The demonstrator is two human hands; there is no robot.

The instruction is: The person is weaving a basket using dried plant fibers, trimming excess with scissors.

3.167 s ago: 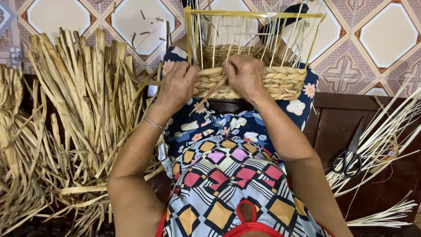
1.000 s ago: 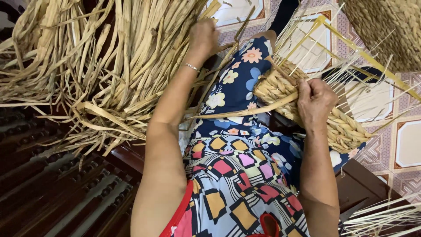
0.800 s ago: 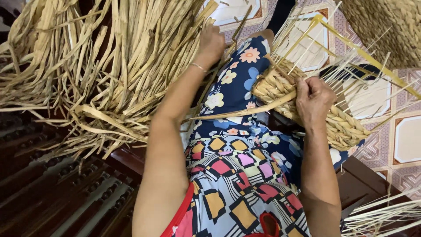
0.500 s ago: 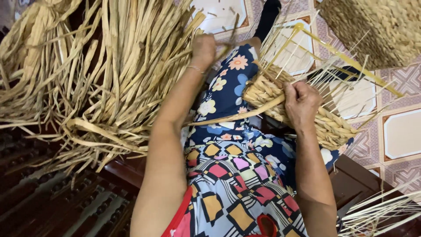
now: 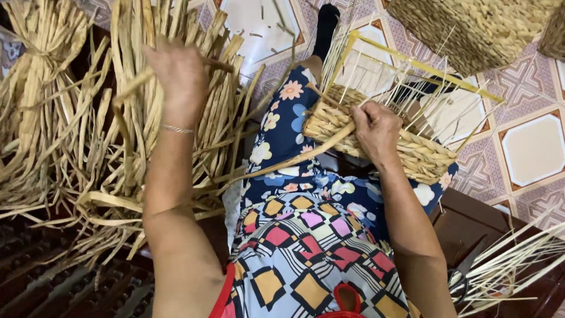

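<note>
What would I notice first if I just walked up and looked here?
A big pile of dried straw strips fills the left side, with the left hand pulling at a strip. On the lap, the right hand holds a half-woven basket, its thin yellow frame sticking up over the tiled floor.

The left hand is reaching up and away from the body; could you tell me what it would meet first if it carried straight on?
Most likely more of the dried reed bundle: the left hand is already among its strands, which continue beyond the fingers. Depth is unclear.
</note>
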